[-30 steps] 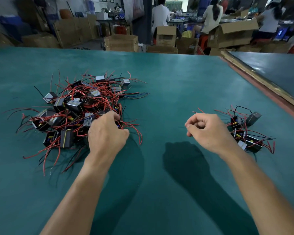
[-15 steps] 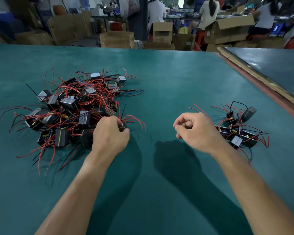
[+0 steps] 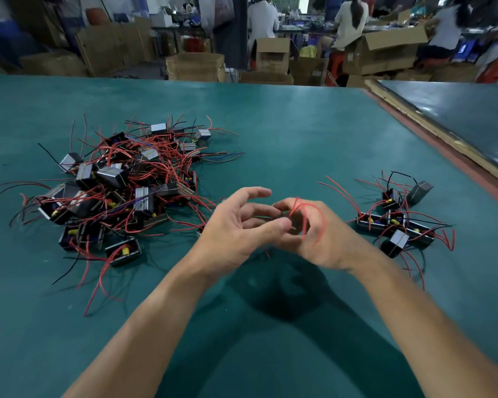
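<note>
My left hand [image 3: 236, 225] and my right hand [image 3: 325, 242] meet above the middle of the green table [image 3: 285, 133]. Between them is a small dark wired component [image 3: 295, 225], mostly hidden. Its red wires [image 3: 314, 209] loop over my right hand. My right hand's fingers curl round the component. The fingers of my left hand are spread and fairly straight, with the thumb tip at the component. A large tangled pile of black box-shaped components with red and black wires [image 3: 121, 182] lies to the left. A smaller group of the same parts [image 3: 397, 222] lies to the right.
A second dark table [image 3: 466, 116] with a wooden edge adjoins on the right. Beyond the table's far edge stand cardboard boxes [image 3: 196, 66], and several people work at benches in the background.
My left hand has left the big pile and moved right with a wired component. My right hand has come left to meet it and now holds the part, while my left fingers have spread.
</note>
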Demonstrator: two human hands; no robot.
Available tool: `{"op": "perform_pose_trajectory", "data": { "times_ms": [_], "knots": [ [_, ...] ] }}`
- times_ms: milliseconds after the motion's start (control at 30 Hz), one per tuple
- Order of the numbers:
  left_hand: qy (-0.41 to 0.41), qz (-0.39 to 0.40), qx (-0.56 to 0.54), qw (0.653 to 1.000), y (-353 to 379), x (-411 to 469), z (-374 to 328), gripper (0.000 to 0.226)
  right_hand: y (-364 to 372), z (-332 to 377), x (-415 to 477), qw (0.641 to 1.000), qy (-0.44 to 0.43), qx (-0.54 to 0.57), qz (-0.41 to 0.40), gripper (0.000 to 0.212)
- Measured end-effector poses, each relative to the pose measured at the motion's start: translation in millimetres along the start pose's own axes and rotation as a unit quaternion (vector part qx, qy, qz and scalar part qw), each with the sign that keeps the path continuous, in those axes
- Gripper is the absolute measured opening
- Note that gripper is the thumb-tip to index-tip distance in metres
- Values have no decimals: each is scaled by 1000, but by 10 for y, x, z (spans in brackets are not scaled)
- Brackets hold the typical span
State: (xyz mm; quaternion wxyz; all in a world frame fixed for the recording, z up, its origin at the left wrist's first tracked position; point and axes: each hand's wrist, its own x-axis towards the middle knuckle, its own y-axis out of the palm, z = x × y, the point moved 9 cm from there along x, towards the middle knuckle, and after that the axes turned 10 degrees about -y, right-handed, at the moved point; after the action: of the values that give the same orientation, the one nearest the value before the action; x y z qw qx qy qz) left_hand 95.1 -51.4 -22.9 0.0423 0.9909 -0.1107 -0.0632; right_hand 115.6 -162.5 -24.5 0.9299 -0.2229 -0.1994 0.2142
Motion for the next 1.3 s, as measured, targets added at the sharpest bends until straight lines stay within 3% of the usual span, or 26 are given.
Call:
{"op": "perform_pose_trajectory", "data": {
  "times_ms": [67, 133, 200, 267, 333, 500, 667, 767, 900, 1033, 1100, 1233, 1300],
  "knots": [
    [17, -8, 30, 999, -26, -8, -36, 52, -72, -12, 11, 999, 13, -23, -31, 38],
    [63, -76, 103, 990, -148, -24, -122, 36, -176, -78, 10, 996, 36, -17, -78, 20],
    [118, -183, 187, 958, -299, -90, -244, 22, -303, -144, -10, 989, 54, 10, -136, 6],
    [157, -276, 246, 916, -419, -190, -353, 14, -416, -195, -40, 981, 64, 15, -182, 10],
    [144, -327, 301, 884, -517, -217, -379, 12, -494, -224, -67, 977, 71, -7, -201, 12],
    [-16, -282, 492, 824, -580, -55, -101, 33, -469, -211, -64, 980, 70, -78, -171, 19],
    [-36, -222, 535, 814, -477, -60, -59, 30, -440, -240, -75, 980, 77, -100, -155, 26],
    [-18, -235, 502, 832, -488, -94, -93, 22, -418, -234, -58, 984, 75, -51, -150, 32],
    [52, -240, 337, 909, -457, -115, -207, 21, -378, -185, -34, 986, 66, 37, -147, 36],
    [128, -224, 228, 939, -405, -151, -340, 24, -410, -131, -49, 975, 64, 123, -177, 21],
    [123, -221, 155, 955, -461, -130, -307, 22, -430, -111, -56, 973, 67, 126, -181, 10],
    [64, -173, 7, 983, -478, -37, -152, 26, -370, -98, -51, 981, 75, 88, -154, 13],
    [88, -177, 26, 980, -443, -53, -170, 31, -355, -126, -55, 978, 91, 101, -160, 16]
  ]
}}
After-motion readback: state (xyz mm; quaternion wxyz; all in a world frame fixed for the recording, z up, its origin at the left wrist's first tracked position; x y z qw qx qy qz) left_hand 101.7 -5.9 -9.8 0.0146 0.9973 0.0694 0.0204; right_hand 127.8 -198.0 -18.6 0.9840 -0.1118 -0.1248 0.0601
